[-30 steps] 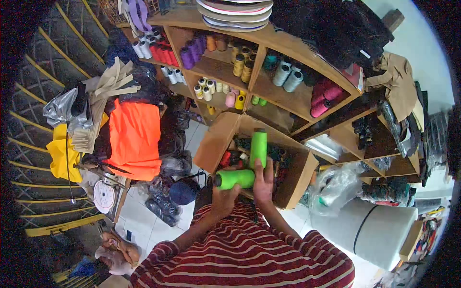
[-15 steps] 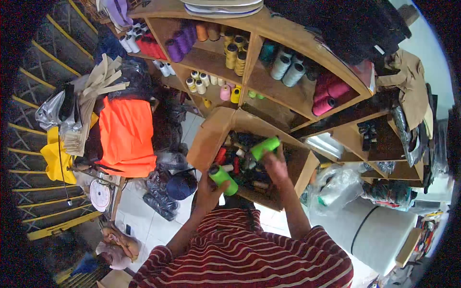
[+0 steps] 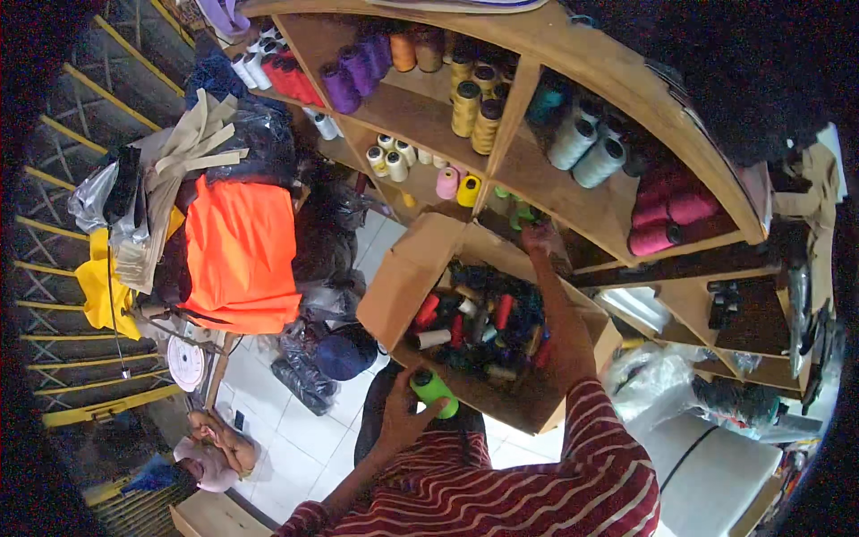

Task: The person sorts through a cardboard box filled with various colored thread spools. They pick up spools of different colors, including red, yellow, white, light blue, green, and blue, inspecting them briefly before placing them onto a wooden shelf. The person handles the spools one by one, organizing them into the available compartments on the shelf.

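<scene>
Left grip (image 3: 403,422) clamped on green spool (image 3: 435,394), lower centre. Right grip (image 3: 540,238) at second green spool (image 3: 523,213) by shelf (image 3: 509,116), above centre; closure cannot be told. Risk: loose hold could drop spool into carton (image 3: 404,276).

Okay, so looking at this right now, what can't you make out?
In the head view:
Right hand: finger contact with the far green thread cone is blurred and shaded.
Near green thread cone: palm side covered by the left hand.
Cardboard box: floor hidden under piled thread spools.
Purple strip: cut off by the top edge.
</scene>
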The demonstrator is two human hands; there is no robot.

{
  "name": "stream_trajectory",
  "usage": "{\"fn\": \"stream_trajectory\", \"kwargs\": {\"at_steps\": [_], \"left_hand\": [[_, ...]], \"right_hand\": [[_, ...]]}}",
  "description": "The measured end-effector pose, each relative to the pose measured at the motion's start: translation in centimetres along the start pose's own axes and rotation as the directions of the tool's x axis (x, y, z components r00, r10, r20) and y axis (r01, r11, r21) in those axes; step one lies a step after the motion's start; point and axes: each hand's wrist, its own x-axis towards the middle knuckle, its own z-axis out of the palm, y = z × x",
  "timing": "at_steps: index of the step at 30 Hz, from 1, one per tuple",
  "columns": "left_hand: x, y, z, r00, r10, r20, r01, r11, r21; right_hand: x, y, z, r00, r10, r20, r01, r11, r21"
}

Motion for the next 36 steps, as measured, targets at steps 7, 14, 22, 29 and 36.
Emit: {"fn": "stream_trajectory", "kwargs": {"at_steps": [7,14,22,29,36], "left_hand": [[0.6,-0.4,-0.2,0.997,-0.034,-0.065,0.034,0.999,-0.002],[1.0,0.0,-0.7,0.998,0.008,-0.070,-0.001,0.996,0.093],[1.1,0.0,-1.1,0.993,0.041,-0.109,-0.026,0.990,0.138],[4.3,2.7,-0.6,0.987,0.132,-0.086,-0.108,0.965,0.239],[7.2,4.3,2.5,0.913,0.408,0.024,-0.377,0.819,0.432]], "right_hand": [[4.3,1.4,2.8,0.909,-0.403,-0.109,-0.264,-0.353,-0.898],[6.1,2.2,3.0,0.927,-0.351,-0.130,-0.309,-0.521,-0.795],[3.9,3.4,5.3,0.939,-0.318,-0.131,-0.298,-0.559,-0.774],[-8.6,7.8,20.0,0.995,-0.026,-0.092,-0.088,0.135,-0.987],[-21.1,11.5,30.7,0.978,-0.099,-0.184,-0.184,0.004,-0.983]]}}
